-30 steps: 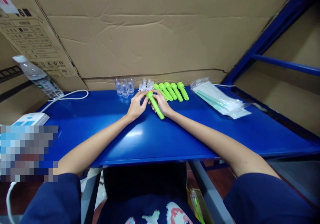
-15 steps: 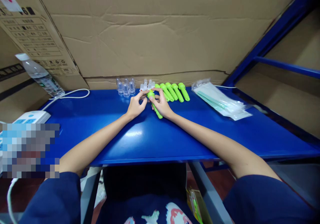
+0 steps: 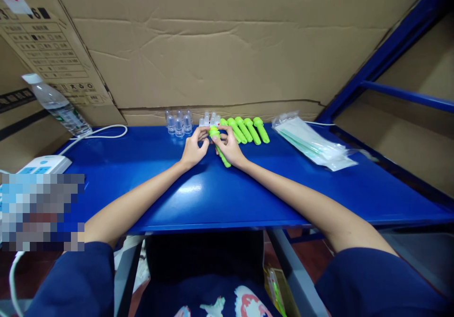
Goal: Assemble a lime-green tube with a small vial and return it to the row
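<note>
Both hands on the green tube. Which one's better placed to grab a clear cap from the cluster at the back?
Left, probably. The left hand sits nearer the clear caps, which stand just beyond its fingers. The right hand wraps the green tube and looks set to steady it.

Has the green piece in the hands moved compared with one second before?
Yes, slightly. The green piece, held by the left hand and right hand, now has its top closer to the clear caps at the back of the blue table.
</note>
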Action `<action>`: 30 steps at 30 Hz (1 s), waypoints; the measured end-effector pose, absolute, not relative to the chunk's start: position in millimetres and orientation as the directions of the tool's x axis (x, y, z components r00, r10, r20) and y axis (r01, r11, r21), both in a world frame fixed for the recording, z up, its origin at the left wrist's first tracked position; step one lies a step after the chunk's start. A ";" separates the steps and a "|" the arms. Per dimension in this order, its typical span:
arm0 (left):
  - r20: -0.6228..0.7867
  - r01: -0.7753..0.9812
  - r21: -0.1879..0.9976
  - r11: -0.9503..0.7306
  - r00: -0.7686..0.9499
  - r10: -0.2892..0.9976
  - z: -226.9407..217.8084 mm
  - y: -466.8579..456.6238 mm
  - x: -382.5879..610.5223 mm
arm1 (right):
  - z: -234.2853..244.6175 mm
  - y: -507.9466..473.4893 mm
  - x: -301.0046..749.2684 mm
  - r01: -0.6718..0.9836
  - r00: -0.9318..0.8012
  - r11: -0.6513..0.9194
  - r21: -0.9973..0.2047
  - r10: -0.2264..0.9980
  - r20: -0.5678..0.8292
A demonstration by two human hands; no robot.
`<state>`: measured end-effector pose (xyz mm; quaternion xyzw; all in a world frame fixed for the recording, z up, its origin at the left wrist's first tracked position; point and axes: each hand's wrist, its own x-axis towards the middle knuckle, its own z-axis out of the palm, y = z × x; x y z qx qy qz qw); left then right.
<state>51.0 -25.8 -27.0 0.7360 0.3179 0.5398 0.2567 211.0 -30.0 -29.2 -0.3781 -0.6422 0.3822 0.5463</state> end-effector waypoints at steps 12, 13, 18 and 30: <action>0.588 0.147 0.777 -0.612 0.179 0.789 -29.1 -24.0 51.7 | -35.1 -23.8 212.5 0.062 -0.100 0.390 -0.919 0.918 0.383; 0.577 0.112 0.795 -0.596 0.159 0.801 -29.5 -23.0 52.3 | -35.3 -23.5 212.4 0.056 -0.100 0.395 -0.917 0.916 0.389; 0.547 -0.023 0.836 -0.548 0.094 0.832 -31.7 -19.2 54.1 | -34.7 -24.6 212.1 0.038 -0.121 0.443 -0.896 0.892 0.436; 0.533 -0.005 0.844 -0.537 0.126 0.837 -24.7 -17.1 44.0 | -30.9 -28.8 212.7 0.007 -0.231 0.501 -0.865 0.843 0.486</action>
